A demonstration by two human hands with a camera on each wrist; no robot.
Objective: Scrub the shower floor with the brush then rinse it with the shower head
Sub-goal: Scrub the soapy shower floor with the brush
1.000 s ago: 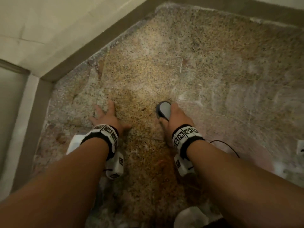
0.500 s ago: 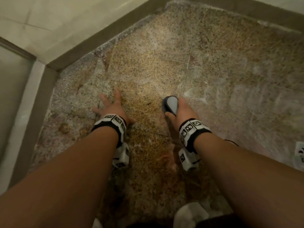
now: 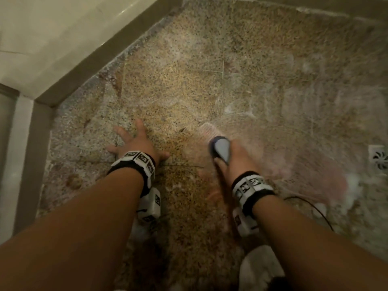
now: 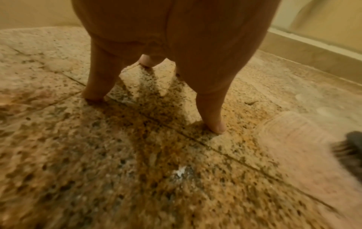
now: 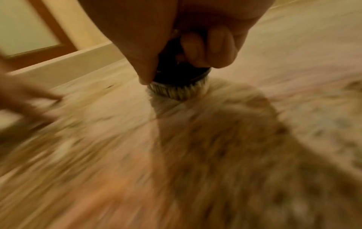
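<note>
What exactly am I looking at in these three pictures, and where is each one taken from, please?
No machine here: a person kneels over a speckled shower floor, wearing cameras. The wide picture comes from a head camera; the other two come from cameras strapped to each wrist, looking along the fingers. The left hand is spread flat, fingertips braced on the stone. The right hand grips a scrub brush with a grey and dark top; the right wrist view shows its bristles on the floor, blurred by motion. Soapy streaks cover the floor, and a white drain sits at the right edge.

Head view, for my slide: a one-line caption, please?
Right hand scrubs soapy shower floor with brush; left hand braces flat.
</note>
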